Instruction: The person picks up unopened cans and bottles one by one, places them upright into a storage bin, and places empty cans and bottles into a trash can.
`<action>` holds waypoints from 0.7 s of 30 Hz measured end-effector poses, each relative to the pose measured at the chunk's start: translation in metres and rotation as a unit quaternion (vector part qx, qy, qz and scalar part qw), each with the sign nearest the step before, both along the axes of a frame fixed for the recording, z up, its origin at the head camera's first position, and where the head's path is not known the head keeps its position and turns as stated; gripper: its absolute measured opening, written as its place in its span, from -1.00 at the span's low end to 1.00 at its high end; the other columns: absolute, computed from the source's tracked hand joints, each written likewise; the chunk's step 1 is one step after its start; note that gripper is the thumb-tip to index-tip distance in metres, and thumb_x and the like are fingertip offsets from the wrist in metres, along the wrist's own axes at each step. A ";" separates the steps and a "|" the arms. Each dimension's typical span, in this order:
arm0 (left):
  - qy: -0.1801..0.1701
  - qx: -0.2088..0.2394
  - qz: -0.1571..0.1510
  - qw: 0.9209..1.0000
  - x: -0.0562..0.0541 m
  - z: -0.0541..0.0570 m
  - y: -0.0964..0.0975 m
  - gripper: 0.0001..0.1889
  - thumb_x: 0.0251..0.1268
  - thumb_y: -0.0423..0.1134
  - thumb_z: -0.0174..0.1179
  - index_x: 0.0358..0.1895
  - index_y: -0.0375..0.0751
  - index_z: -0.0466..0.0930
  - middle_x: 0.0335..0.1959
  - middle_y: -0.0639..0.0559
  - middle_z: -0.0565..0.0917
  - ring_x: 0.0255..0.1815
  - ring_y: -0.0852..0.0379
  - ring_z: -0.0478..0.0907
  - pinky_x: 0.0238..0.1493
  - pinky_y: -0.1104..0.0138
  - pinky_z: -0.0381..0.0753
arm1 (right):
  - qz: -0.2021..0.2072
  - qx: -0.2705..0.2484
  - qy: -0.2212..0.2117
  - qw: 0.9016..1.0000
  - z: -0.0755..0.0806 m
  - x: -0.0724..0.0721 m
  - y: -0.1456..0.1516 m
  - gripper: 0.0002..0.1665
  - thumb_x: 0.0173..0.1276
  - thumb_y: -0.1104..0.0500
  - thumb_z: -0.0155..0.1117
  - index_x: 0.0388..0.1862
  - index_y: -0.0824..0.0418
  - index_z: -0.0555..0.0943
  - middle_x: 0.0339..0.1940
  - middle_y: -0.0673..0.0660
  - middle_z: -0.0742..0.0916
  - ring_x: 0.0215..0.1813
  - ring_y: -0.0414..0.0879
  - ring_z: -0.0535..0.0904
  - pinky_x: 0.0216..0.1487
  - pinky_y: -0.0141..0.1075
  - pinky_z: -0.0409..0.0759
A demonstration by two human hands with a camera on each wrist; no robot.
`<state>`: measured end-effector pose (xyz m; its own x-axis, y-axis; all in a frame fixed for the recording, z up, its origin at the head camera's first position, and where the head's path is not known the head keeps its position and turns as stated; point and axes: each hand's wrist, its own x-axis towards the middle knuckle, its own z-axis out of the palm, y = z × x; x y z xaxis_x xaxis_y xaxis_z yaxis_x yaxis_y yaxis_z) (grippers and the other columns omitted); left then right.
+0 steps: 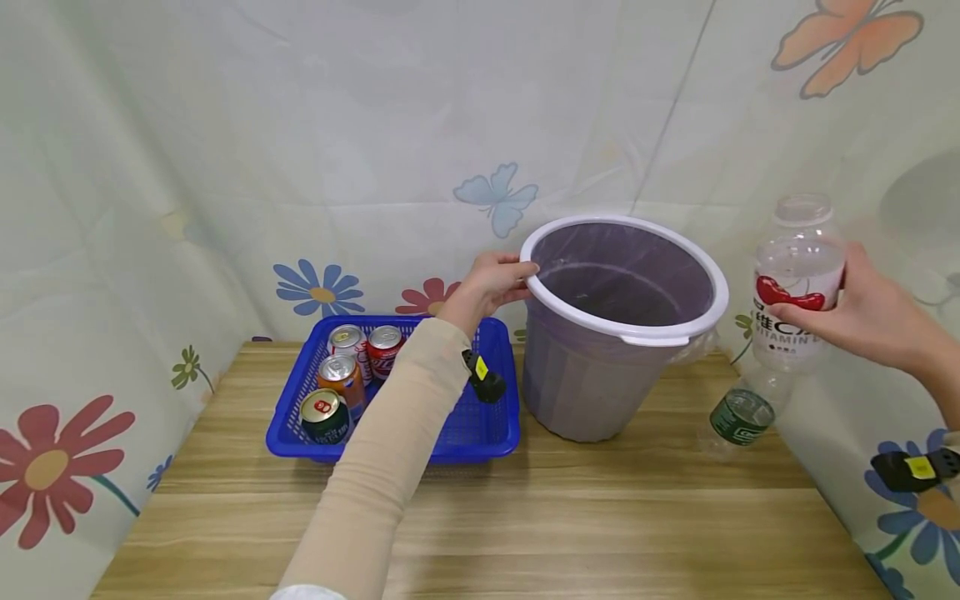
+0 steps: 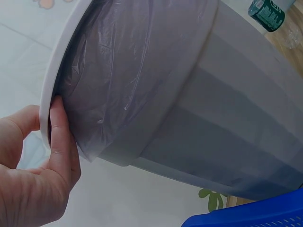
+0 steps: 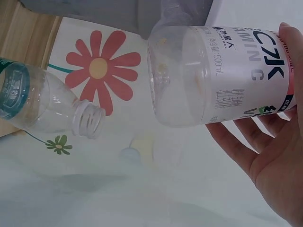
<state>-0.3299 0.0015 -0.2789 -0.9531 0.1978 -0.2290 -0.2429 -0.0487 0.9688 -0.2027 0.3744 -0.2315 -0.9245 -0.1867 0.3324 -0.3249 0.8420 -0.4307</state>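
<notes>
My left hand (image 1: 495, 283) pinches the white rim of a grey trash bin (image 1: 592, 383) lined with a thin clear bag. In the left wrist view, the thumb lies on one side of the rim (image 2: 51, 71) and the fingers curl under the other, against the bag (image 2: 118, 71). My right hand (image 1: 877, 308) grips a clear plastic bottle (image 1: 798, 283) with a white label and red cherry print, held upright to the right of the bin. Below it stands a second clear bottle (image 1: 742, 414) with a green label, uncapped in the right wrist view.
A blue plastic basket (image 1: 502, 417) sits left of the bin, partly behind my left forearm. Several drink cans (image 1: 341, 375) stand in its left side. All rest on a wooden table (image 1: 600, 517), with a flower-printed cloth (image 1: 375, 125) hanging behind and at the sides.
</notes>
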 end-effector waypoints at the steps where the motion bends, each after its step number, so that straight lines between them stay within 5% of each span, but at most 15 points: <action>1: 0.000 0.000 -0.001 1.000 0.000 0.000 0.000 -0.63 0.19 -0.31 0.21 0.08 -0.28 0.47 -0.20 -0.11 0.60 -0.33 0.11 0.61 -0.21 0.34 0.66 | 0.000 0.001 0.002 1.000 0.001 0.000 -0.001 0.02 0.06 0.25 0.41 0.39 0.17 0.02 0.10 0.28 0.38 -0.10 -0.15 0.33 -0.22 0.16 0.58; 4: -0.001 0.002 0.000 1.000 0.000 0.000 0.000 -0.62 0.19 -0.31 0.21 0.08 -0.28 0.47 -0.20 -0.11 0.60 -0.32 0.10 0.61 -0.21 0.34 0.66 | 0.007 0.001 0.005 1.000 0.006 -0.004 -0.001 -0.01 0.03 0.24 0.44 0.36 0.15 0.08 0.02 0.08 0.41 -0.16 -0.36 0.33 -0.35 -0.28 0.62; 9: -0.001 0.006 0.003 1.000 0.001 0.001 0.001 -0.62 0.18 -0.32 0.22 0.08 -0.29 0.47 -0.22 -0.12 0.59 -0.34 0.10 0.60 -0.21 0.33 0.66 | 0.015 0.003 0.002 1.000 0.013 -0.009 -0.002 -0.04 0.01 0.24 0.45 0.33 0.15 0.12 -0.07 -0.13 0.40 -0.21 -0.46 0.33 -0.43 -0.57 0.47; 21: -0.006 0.009 0.007 1.000 0.001 0.001 0.000 -0.62 0.19 -0.32 0.21 0.10 -0.29 0.47 -0.25 -0.10 0.59 -0.38 0.12 0.60 -0.24 0.35 0.66 | 0.058 0.005 0.018 0.998 0.032 -0.020 -0.012 -0.13 -0.02 0.26 0.46 0.27 0.15 0.25 -0.08 -0.10 0.48 -0.20 -0.37 0.41 -0.39 -0.64 0.43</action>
<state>-0.3284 0.0017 -0.2776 -0.9531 0.1886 -0.2367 -0.2534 -0.0695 0.9649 -0.2232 0.3628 -0.1991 -0.8838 -0.2960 0.3624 -0.4360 0.8021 -0.4081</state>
